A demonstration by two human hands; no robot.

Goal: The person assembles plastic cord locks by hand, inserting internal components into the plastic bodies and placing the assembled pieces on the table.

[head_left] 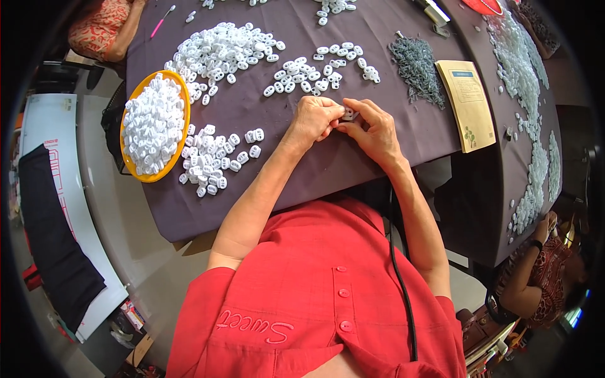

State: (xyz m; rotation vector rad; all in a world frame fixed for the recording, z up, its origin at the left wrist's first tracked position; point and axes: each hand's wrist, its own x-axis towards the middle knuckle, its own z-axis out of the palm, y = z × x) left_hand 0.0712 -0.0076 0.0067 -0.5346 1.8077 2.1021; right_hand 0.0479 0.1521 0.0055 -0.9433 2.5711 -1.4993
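Over the dark cloth, my left hand (313, 120) and my right hand (373, 129) meet with their fingertips pinched together. Between them is a small white plastic piece with dark holes (348, 114), which looks like a two-hole cord lock; fingers cover part of it. Just beyond my left hand lies a loose group of similar white pieces (296, 74). To the right of my right hand is a heap of small thin grey pieces (416, 69), perhaps springs, too fine to tell.
A yellow-orange tray (187, 104) heaped with white pieces stands at the table's left edge. Beside it are a near pile (211, 157) and a larger far pile (220, 50). A tan booklet (466, 104) lies right. Other people sit far left and at the right-hand table, with translucent pieces (529, 183).
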